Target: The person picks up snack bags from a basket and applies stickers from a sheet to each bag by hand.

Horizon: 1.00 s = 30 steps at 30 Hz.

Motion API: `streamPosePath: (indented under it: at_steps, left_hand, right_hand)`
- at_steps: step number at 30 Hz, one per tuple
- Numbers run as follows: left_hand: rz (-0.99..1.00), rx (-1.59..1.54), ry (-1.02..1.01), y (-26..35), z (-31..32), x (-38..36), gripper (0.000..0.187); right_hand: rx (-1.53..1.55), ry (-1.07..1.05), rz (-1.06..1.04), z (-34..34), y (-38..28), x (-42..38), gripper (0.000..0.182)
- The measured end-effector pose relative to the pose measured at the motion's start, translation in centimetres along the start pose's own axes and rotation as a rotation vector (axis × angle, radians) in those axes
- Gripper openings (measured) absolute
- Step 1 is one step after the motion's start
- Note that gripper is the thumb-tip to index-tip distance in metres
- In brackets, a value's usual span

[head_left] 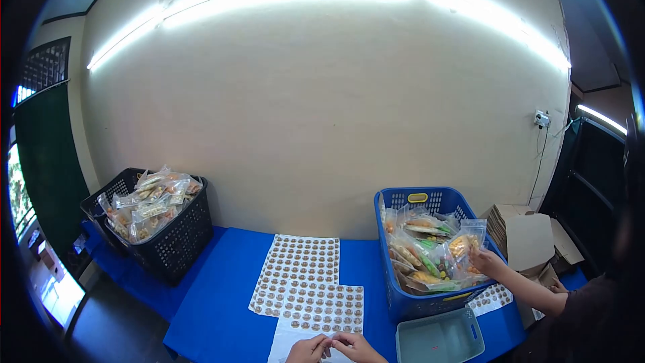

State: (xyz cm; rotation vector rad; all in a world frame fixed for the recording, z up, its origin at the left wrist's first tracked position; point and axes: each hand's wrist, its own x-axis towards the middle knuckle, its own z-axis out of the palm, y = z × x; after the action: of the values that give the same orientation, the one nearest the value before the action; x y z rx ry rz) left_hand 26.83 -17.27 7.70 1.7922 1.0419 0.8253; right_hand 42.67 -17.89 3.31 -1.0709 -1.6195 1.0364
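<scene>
Two baskets of clear packets, the black basket [181, 245] and the blue basket [410, 306], flank sticker sheets [306, 272] on our blue table [218, 282], before a pale wall [322, 107]. The sheets' lower end lies beneath our left hand [308, 349] and right hand [358, 348]. Fingertips nearly meet, curled inward; whether they pinch anything, we cannot tell.

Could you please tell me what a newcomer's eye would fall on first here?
Probably the blue basket of bagged food at right on the blue table. Next, perhaps, the sticker sheets at center, just beyond the person's hands, and the black basket of bags at left.
</scene>
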Motion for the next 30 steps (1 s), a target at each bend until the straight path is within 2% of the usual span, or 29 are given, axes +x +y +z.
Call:
streamPosePath:
  at_steps: [1,4,7,10,14,16,20,23,24,26,28,29,30]
  left_hand:
    - [0.023,0.03,0.023,0.1,0.0,0.1,0.022]
    - [0.111,0.165,0.171,-1.0,-0.1,0.8,0.018]
    - [0.341,0.42,0.3,-2.7,-0.7,1.6,0.016]
    - [0.289,0.243,0.459,-3.5,-1.8,3.4,0.014]
    - [0.052,0.045,0.578,-5.1,-2.3,5.3,0.018]
    - [0.016,-0.16,0.681,-6.8,-5.9,6.3,0.02]
    - [-0.069,-0.29,0.352,-5.2,-6.6,7.4,0.021]
    - [-0.26,-0.47,0.075,-7.3,-1.1,7.8,0.02]
    - [-0.315,-0.571,-0.033,-8.3,0.8,8.2,0.021]
    - [-0.241,-0.455,-0.193,-6.2,4.6,7.9,0.019]
    - [-0.179,-0.489,-0.215,-6.4,7.9,6.7,0.025]
    - [-0.097,-0.683,-0.535,-10.3,9.2,7.4,0.029]
    - [-0.14,-0.646,-0.494,-12.7,10.7,7.2,0.029]
  right_hand:
    - [-0.084,0.025,-0.012,-0.1,-0.2,0.0,0.017]
    - [-0.062,0.113,-0.072,0.3,-2.9,-0.2,0.016]
    - [-0.047,0.176,-0.06,1.3,-2.2,-0.4,0.014]
    - [-0.1,0.115,-0.093,0.9,-2.9,-0.5,0.016]
    - [-0.12,0.091,-0.019,0.3,-0.8,-1.0,0.019]
    - [-0.103,0.055,0.02,-0.4,2.2,-2.6,0.018]
    - [0.023,0.249,0.138,-3.0,4.7,-4.9,0.016]
    - [-0.009,0.503,0.042,-4.3,-0.6,-4.3,0.021]
    - [-0.141,0.541,-0.062,-4.6,-2.7,-3.9,0.024]
    - [-0.411,0.624,-0.264,-4.8,-5.7,-3.5,0.031]
    - [-0.453,0.431,-0.307,-5.2,-3.6,-3.3,0.027]
    - [-0.472,0.335,-0.323,-5.3,-2.9,-3.4,0.026]
    - [-0.498,0.282,-0.233,-5.7,-3.3,-3.7,0.023]
